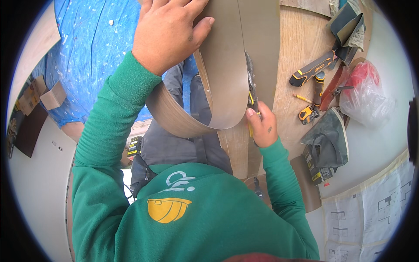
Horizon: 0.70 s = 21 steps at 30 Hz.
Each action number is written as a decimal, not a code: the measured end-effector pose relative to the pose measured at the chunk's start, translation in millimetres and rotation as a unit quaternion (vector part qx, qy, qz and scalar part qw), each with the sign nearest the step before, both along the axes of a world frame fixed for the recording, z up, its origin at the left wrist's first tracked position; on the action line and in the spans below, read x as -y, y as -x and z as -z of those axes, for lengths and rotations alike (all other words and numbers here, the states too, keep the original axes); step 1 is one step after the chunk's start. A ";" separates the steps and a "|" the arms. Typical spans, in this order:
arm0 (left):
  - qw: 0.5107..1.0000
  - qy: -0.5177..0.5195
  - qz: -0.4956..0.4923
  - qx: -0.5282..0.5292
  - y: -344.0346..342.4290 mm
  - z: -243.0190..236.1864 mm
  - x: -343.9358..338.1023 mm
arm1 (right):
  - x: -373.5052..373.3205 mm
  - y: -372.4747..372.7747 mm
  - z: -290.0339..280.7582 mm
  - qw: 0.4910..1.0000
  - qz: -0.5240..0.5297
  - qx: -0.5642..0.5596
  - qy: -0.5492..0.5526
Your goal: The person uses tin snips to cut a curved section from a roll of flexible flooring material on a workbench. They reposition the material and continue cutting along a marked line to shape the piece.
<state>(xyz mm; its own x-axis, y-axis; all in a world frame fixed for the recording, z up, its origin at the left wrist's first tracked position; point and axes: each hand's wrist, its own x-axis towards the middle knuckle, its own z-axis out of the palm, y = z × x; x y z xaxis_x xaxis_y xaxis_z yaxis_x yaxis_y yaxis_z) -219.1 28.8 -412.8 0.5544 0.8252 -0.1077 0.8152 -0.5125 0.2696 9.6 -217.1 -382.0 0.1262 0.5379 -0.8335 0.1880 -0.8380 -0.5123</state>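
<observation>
My left hand (168, 35) lies on a greyish-brown flexible sheet (220, 35), thumb spread and fingertips cut off by the top edge. The sheet bends into a large curved loop (183, 122) over my legs. My right hand (262, 124) grips yellow-handled snips (251, 94), whose dark blades point away from me along the sheet's right edge. A flat grey-brown piece (264, 43) lies under them on a pale plywood surface (290, 26).
On the right lie a long black-orange tool (312, 67), pencil (302, 98), tape measure (307, 114), red item in plastic bag (366, 96) and dark pouch (327, 139); paper plans (366, 209) are at lower right. Blue sheeting (87, 39) and cardboard boxes (52, 94) are at left.
</observation>
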 end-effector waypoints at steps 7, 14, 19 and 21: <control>1.000 0.008 -0.002 0.007 -0.7 -3.3 -1.5 | -7.7 3.5 0.5 0.999 -0.004 -0.005 -0.042; 1.000 0.011 -0.004 0.012 -0.4 -2.8 -1.2 | -9.5 3.7 -0.9 1.000 0.006 -0.009 -0.020; 1.000 0.012 -0.004 0.010 -1.3 -2.4 -1.3 | -9.1 2.2 -0.3 1.000 0.001 -0.002 -0.006; 1.000 0.016 -0.005 0.008 -1.2 -2.6 -1.6 | -12.3 2.2 -0.3 1.000 -0.007 0.006 -0.024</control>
